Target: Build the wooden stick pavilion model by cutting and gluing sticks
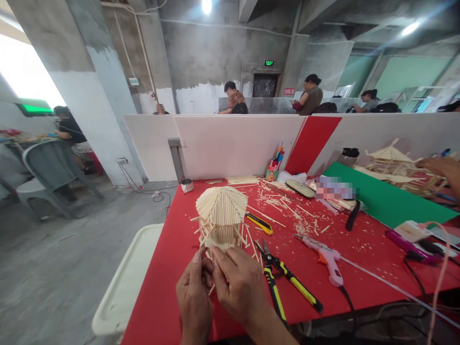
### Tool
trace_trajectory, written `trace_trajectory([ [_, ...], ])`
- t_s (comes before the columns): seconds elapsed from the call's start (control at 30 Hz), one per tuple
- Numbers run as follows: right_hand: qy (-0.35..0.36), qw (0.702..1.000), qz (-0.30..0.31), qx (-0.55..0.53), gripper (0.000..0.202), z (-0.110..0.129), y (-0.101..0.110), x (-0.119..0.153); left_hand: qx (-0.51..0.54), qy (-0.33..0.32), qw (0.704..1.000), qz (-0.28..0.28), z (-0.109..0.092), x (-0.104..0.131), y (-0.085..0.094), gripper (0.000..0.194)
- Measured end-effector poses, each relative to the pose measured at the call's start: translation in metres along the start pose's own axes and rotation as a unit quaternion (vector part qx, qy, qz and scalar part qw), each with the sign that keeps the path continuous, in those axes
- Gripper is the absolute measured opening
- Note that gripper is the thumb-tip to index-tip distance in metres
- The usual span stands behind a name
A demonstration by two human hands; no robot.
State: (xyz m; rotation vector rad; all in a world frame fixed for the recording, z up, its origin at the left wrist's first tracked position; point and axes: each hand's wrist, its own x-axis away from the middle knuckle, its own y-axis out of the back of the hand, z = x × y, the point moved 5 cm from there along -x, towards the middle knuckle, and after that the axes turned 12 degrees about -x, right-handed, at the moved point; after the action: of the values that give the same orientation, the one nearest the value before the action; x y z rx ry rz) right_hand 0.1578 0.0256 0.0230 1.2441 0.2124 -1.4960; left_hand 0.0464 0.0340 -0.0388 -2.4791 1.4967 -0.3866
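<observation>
A small model house (222,206) built of pale wooden sticks, with a sloped, many-sided roof, stands on the red tabletop (158,292). Right at its near side, my left hand (196,290) and my right hand (239,282) meet with fingertips pinched together. What they pinch is mostly hidden by the fingers. A short pale stick end (212,289) shows below, between the two hands. Thin sticks jut from the house under its roof. To the right of my right hand lie yellow-and-black shears (278,268), blades apart. A yellow utility knife (259,223) rests beside the house.
A pink glue gun (325,258) lies on the right with its cord trailing. Loose sticks and shavings (287,206) litter the back. A metal cup (187,185), a pen holder (272,172) and a green board (388,194) line the far side. A co-worker's hand (443,167) is at right.
</observation>
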Motion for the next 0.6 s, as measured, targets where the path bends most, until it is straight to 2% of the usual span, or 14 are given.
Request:
trace_trajectory([
  [0.27,-0.022,0.999,-0.009,-0.038,0.032,-0.004,0.0,0.011,-0.052,-0.038,0.998,0.012,-0.004,0.0,-0.001,0.039],
  [0.43,-0.034,0.998,0.0,-0.057,0.034,0.0,-0.001,0.017,-0.076,-0.038,0.996,-0.013,-0.014,0.005,-0.003,0.04],
  [0.6,-0.036,0.995,-0.034,-0.09,0.035,0.002,-0.006,0.026,-0.125,-0.066,0.989,-0.035,-0.02,0.005,-0.002,0.037],
])
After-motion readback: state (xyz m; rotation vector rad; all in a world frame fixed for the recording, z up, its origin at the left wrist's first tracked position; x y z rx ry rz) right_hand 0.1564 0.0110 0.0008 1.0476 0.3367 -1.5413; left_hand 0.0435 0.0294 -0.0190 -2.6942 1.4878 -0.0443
